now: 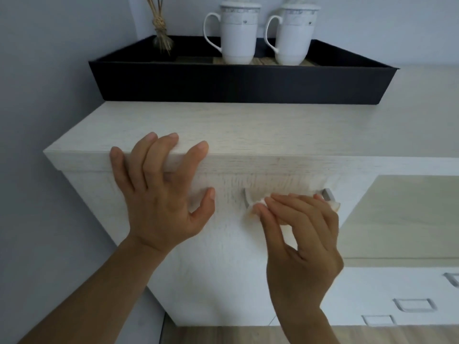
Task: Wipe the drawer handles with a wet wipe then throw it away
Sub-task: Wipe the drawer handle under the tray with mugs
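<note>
Nearest the camera, below the drawer handle (328,194), a strip of wood floor (223,335) runs along the foot of the pale cabinet (223,256).

The right hand (303,234) is at the handle itself. Its fingers (293,204) lie close together and curl over the bar, and with the thumb they pinch the wet wipe (252,210) against it. The wipe shows as a white bunch at the bar's left end, with a smaller bit peeking out by the right end. Most of the bar is hidden under the hand.

Down and to the right of the handle, three smaller drawer pulls (414,304) sit on lower white fronts.

To the left of the handle and a little higher, the left hand (161,194) rests on the cabinet. Its fingers (171,142) are spread and hooked over the front edge of the cabinet top (248,127), and the thumb points toward the handle, holding nothing.

Farther back, above the handle, a black tray (236,83) sits on the cabinet top. Two white lidded mugs (238,38) stand upright in it side by side on a striped mat, handles to the left. What the mugs hold cannot be seen. In the tray's far left corner stands a tied bundle of dry stalks (160,28).

Behind it all is a plain grey wall (62,58).
</note>
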